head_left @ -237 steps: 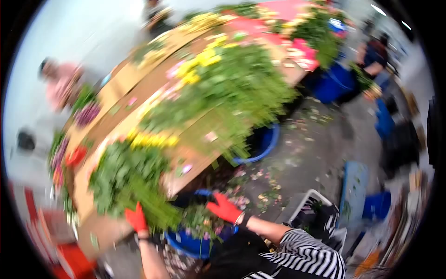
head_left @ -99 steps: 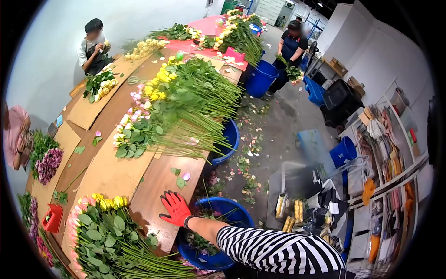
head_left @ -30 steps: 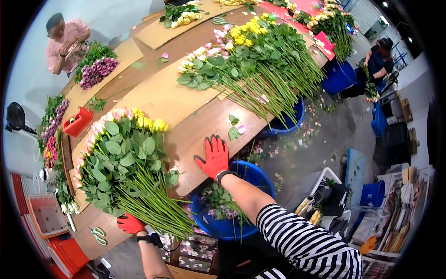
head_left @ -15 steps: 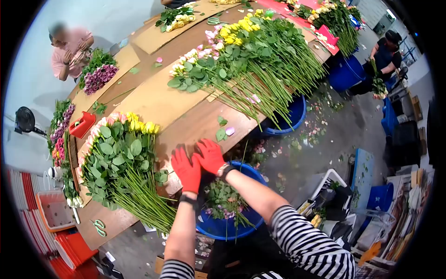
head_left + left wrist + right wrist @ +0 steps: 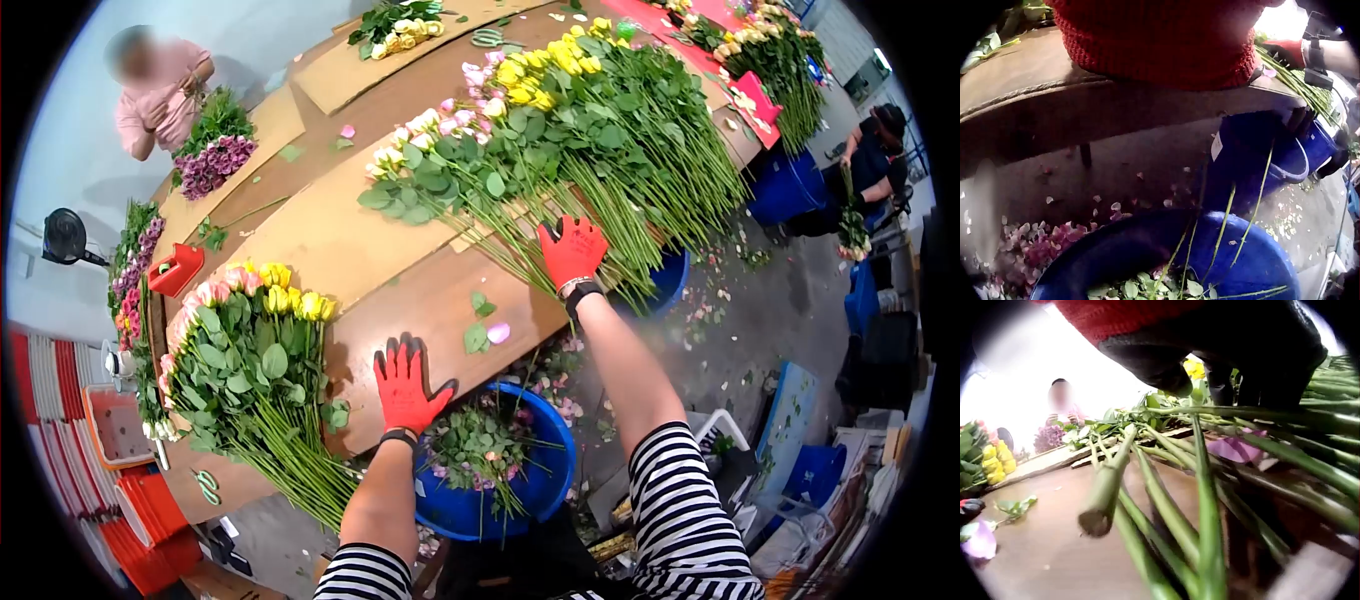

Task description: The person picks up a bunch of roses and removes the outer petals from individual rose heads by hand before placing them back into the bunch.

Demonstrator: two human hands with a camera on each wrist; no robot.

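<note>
Left hand [image 5: 405, 385] flat, fingers spread, on desk [image 5: 430, 300] edge above blue bucket [image 5: 500, 490]. Right hand [image 5: 572, 252] beyond it, grip curling onto rose stems [image 5: 560, 215]; full closure not visible.

Risk: stems overhang desk edge; careless tug likely drags neighbours off. Stems long, green, cut ends fanned.

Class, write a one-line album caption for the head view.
Red-gloved left hand rests on the wooden table; right hand reaches onto rose stems.

Both hands in red knit gloves, black-coated palm side: left hand [image 5: 405, 385], right hand [image 5: 571, 252]. Black wrist straps below cuffs. Black-and-white striped short sleeves
</note>
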